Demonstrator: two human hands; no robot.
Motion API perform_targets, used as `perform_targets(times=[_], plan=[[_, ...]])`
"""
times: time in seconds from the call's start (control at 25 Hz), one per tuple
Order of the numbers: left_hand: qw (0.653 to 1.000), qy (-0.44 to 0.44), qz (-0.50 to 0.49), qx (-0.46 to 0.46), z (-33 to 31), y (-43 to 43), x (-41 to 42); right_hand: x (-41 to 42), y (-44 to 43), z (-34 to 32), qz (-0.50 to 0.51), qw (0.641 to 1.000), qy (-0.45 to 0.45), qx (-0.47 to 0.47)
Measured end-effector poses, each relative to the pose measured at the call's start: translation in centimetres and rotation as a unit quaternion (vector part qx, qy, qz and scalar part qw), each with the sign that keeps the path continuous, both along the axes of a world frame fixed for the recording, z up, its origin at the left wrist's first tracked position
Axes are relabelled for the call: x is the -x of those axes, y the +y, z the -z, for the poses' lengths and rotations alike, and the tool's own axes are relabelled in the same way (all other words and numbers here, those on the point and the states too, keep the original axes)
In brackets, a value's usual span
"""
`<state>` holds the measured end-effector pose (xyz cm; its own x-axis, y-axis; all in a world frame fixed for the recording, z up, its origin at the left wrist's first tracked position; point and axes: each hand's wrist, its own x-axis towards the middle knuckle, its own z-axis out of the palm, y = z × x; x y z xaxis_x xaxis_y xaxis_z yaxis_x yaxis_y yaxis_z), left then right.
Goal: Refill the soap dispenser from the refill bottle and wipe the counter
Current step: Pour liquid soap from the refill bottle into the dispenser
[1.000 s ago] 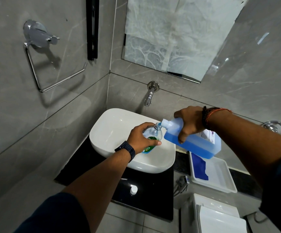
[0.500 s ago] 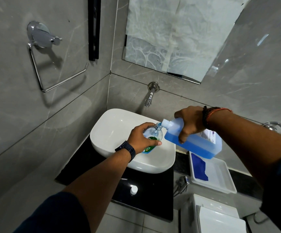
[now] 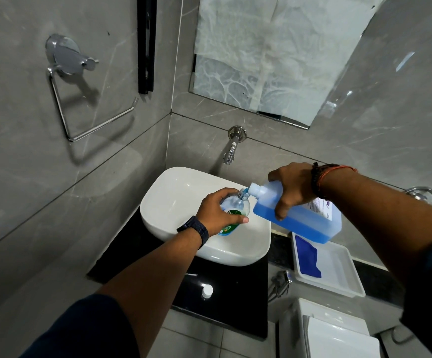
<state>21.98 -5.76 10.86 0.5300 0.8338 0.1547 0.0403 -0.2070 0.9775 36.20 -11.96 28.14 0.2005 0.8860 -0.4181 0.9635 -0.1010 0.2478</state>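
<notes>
Refill bottle tipped into the dispenser, over the basin

Right hand [image 3: 293,188] grips the refill bottle [image 3: 302,220], blue liquid inside; left hand [image 3: 216,211] clasps the clear soap dispenser [image 3: 235,206] above the white sink [image 3: 178,195]; black counter [image 3: 230,288], grey tiled walls.

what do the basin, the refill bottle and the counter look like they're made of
Basin: likely glazed ceramic, glossy white with soft highlights. Refill bottle: translucent plastic, since the blue liquid shows through its wall. Counter: polished black stone or similar, mirror-like with bright reflections; the exact material can't be told.
</notes>
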Motion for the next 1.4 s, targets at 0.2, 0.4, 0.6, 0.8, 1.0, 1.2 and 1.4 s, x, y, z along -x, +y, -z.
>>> perform_targets(times=[0.2,0.4,0.6,0.8,1.0,1.2,1.4], plan=[[1.000,-0.002,-0.002,-0.001,-0.06,-0.01,-0.05,-0.01,0.01,-0.08,0.000,1.000,-0.003,0.000],[1.000,-0.006,0.002,0.001,0.10,0.08,-0.18,-0.18,-0.01,-0.02,-0.001,1.000,-0.001,-0.001],[1.000,-0.005,0.000,-0.005,0.20,0.25,-0.22,-0.34,0.15,0.12,-0.001,1.000,0.003,0.001],[1.000,-0.011,-0.002,-0.019,0.48,0.44,-0.24,-0.41,0.29,0.29,0.003,1.000,0.002,-0.003],[1.000,-0.008,-0.003,-0.015,0.62,0.52,-0.36,-0.54,0.56,0.40,0.003,1.000,0.006,0.004],[1.000,-0.005,-0.002,-0.013,0.63,0.46,-0.48,-0.64,0.67,0.45,0.002,1.000,0.009,0.010],[1.000,-0.007,0.000,-0.008,0.59,0.43,-0.49,-0.69,0.72,0.43,0.004,1.000,0.009,0.011]])
